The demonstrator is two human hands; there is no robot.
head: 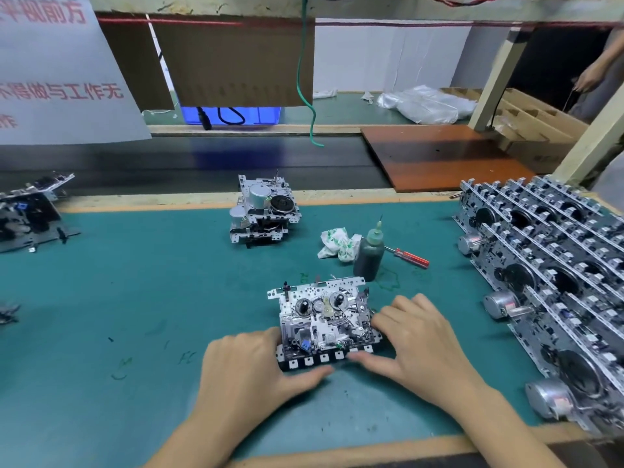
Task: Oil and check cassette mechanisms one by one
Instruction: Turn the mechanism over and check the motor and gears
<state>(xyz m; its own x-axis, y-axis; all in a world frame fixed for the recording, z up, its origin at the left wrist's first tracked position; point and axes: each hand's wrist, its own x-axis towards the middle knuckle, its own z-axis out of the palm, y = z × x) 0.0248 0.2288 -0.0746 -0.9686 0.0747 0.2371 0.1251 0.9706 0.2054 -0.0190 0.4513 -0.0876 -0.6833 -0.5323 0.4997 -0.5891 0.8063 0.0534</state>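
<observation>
Checking step | left hand (250,363), right hand (412,336) gripping cassette mechanism (326,324) | next: reaching oil bottle (369,253) beyond right hand

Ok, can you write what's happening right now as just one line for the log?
step: checking | left hand: holds cassette mechanism | right hand: holds its right side | oil bottle: upright behind, untouched

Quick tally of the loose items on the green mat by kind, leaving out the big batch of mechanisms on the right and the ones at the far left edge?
Cassette mechanisms: 2, one under both hands, one further back
Oil bottle: 1
Screwdriver: 1
Crumpled cloth: 1
Total: 5
</observation>
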